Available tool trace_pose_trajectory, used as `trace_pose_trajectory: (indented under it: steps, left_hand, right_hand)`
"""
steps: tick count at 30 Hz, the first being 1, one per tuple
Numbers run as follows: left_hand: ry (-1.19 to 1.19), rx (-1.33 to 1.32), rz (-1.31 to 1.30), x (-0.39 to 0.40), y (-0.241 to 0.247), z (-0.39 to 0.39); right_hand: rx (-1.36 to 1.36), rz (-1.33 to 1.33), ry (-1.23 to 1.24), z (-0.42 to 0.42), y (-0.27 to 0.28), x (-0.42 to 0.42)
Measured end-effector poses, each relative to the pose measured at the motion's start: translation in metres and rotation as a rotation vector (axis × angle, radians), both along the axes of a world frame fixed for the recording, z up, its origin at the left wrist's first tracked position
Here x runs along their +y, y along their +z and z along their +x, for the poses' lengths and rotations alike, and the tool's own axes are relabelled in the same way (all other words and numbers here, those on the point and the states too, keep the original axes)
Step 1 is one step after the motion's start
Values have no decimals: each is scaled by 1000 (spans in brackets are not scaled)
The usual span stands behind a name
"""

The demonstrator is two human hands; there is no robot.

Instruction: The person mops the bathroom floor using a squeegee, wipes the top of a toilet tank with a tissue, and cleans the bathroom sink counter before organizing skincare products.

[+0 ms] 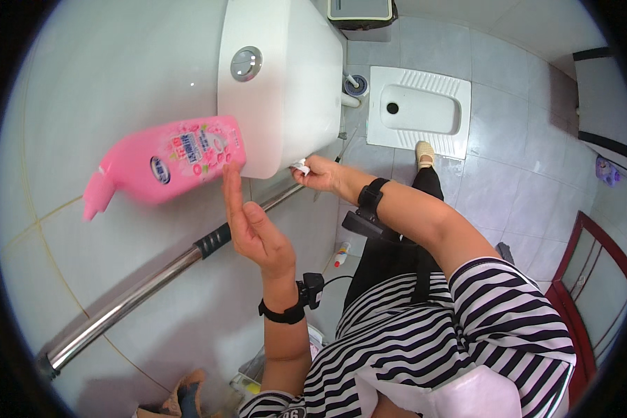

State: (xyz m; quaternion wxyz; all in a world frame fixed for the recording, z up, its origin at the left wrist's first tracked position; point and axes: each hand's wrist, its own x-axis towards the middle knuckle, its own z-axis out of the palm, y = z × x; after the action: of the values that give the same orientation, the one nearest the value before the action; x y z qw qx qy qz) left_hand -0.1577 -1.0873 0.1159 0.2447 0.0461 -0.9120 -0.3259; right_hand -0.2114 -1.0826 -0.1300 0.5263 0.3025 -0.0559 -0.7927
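Note:
My right hand (pixel 317 173) pinches a small piece of white tissue or cloth (pixel 301 166) at the near side of the white toilet cistern (pixel 313 89). On the cistern's near corner stands a pink bottle of toilet cleaner (pixel 172 157) with a bent-neck cap; it bears writing. My left hand (pixel 258 237) is raised beside the bottle's base, fingers straight and thumb a little apart, with nothing in the palm. Its fingertips overlap the bottle's lower edge, and I cannot tell whether they touch it. A round flush button (pixel 246 64) is set in the cistern lid.
A metal pole with black grips (pixel 151 285) slants along the tiled wall below my left hand. The squat toilet (pixel 420 112) lies in the floor, with one foot at its edge. A small white bottle (pixel 341 254) with a red cap and a bin (pixel 363 10) are also there.

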Motion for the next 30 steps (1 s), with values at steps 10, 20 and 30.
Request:
trace_pose_trajectory:
  steps: [10,20,30]
  left_hand:
    - [-33,146,35,-10,19,17]
    - [-204,63,187,71,28,-17]
    - [-318,84,420,275,38,-83]
  right_hand:
    - [66,-427,-22,13,107,83]
    - [345,517,-461,21,73,365]
    - [395,531,-818,39,111,607]
